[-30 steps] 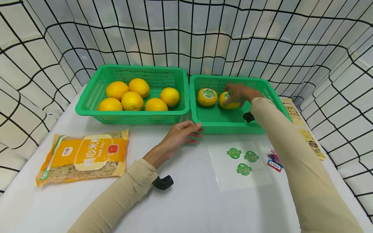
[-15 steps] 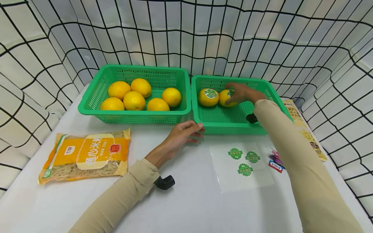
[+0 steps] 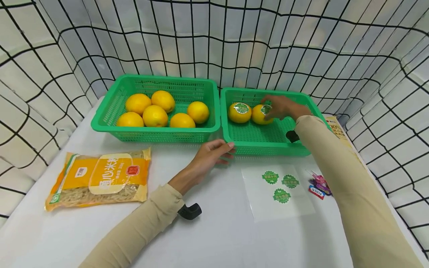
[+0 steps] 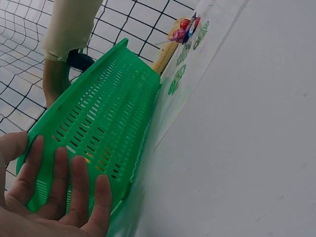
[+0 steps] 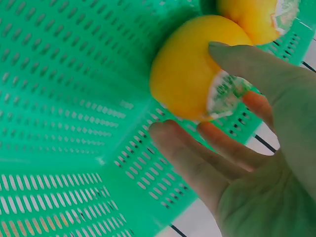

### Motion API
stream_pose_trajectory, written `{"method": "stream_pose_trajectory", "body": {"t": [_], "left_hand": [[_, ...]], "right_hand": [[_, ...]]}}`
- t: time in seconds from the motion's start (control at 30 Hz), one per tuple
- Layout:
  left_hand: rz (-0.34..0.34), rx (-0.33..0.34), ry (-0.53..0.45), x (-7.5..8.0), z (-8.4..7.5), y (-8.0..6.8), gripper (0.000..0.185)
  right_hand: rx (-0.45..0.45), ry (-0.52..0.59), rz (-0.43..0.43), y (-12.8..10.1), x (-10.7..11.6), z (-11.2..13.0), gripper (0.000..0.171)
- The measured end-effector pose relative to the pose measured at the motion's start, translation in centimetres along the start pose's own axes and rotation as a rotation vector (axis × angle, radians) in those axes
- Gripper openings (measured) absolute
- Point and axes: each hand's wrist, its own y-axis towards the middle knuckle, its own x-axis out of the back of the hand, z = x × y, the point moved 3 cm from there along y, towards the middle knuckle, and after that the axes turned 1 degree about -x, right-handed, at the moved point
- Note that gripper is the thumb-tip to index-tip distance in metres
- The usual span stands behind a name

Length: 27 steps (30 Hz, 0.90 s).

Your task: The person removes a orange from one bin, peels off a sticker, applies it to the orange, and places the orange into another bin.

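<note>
Two lemons with green round stickers sit side by side in the right green basket (image 3: 268, 147). My right hand (image 3: 283, 106) is at the right-hand lemon (image 5: 180, 64), thumb lying over it in the right wrist view and fingers loosely spread below. Whether the thumb touches the lemon, I cannot tell. The other lemon (image 3: 239, 116) stands to its left. My left hand (image 3: 209, 154) is at the front left corner of this basket, its fingers extended along the outer wall and the thumb near the rim in the left wrist view.
To the left, another green basket (image 3: 157, 136) holds several lemons. A clear sheet (image 3: 281, 214) with three green stickers lies in front. Nearby are wrapped lollipops (image 3: 318, 186), an orange food bag (image 3: 100, 178) and a yellow pack (image 3: 336, 128). Black netting surrounds the table.
The right-hand lemon has shifted slightly left, up against the other one. My right hand has eased a little to the right, showing more of its sticker. The left hand stays put.
</note>
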Motion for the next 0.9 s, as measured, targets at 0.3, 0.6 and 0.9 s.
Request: {"method": "stream_pose_trajectory", "body": {"t": [0.3,0.6,0.9], "left_hand": [[-0.009,0.011,0.153,0.7,-0.9,-1.1,0.036],[0.01,-0.223,0.671,1.8,-4.0,-4.7,0.019],[-0.11,-0.39,0.704,5.8,-10.2,-4.0,0.026]], "right_hand": [[0.101,-0.118,-0.126,-3.2,0.9,2.0,0.067],[0.254,0.009,-0.395,-9.4,-3.6,3.9,0.057],[0.517,0.159,-0.639,-11.4,-10.6,8.8,0.039]]}}
